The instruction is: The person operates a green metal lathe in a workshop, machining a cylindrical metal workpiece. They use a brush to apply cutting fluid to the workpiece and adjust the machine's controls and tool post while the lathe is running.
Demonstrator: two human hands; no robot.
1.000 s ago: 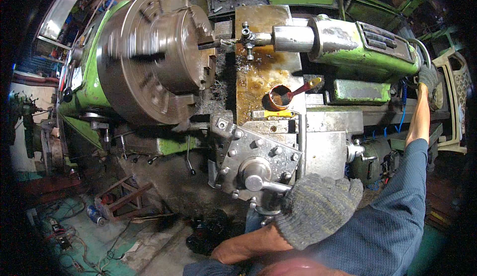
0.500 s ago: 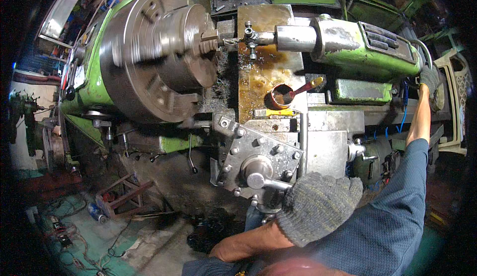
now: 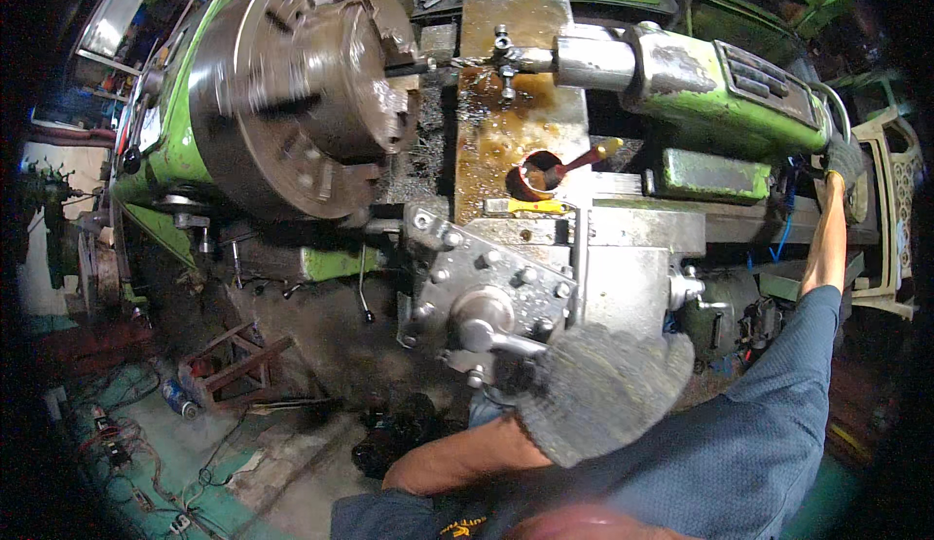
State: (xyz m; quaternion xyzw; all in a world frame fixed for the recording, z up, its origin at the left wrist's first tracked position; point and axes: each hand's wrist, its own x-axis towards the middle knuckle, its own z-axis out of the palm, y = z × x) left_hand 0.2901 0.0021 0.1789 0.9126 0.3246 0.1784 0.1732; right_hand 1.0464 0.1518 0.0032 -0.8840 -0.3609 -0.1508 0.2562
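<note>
My left hand (image 3: pixel 605 394), in a grey knitted glove, is closed beside the lever (image 3: pixel 520 343) of the square tool post (image 3: pixel 486 277); its fingertips and anything in them are hidden. At far right my gloved right hand (image 3: pixel 844 162) is wrapped around the handwheel (image 3: pixel 859 190) behind the green tailstock (image 3: pixel 681 63). From the tailstock's bright quill (image 3: pixel 593 60) a drill-like bit (image 3: pixel 472 61), with a cross-shaped clamp (image 3: pixel 504 60) on it, points toward the lathe chuck (image 3: pixel 282 92). The chuck is smeared by rotation. A small gap separates the bit from the workpiece stub (image 3: pixel 413 67).
A brown cup (image 3: pixel 535 176) with a brush (image 3: pixel 589 157) in it stands on the oily plate (image 3: pixel 477 175), near a yellow-handled tool (image 3: pixel 530 207). Control levers (image 3: pixel 365 287) hang below the chuck. A wooden frame (image 3: pixel 238 370) and cables (image 3: pixel 122 452) lie on the floor at left.
The view has shifted slightly. The chuck is blurred by rotation in both frames. The gap between bit and workpiece stub looks wider now. Both hands keep nearly the same places on the machine.
</note>
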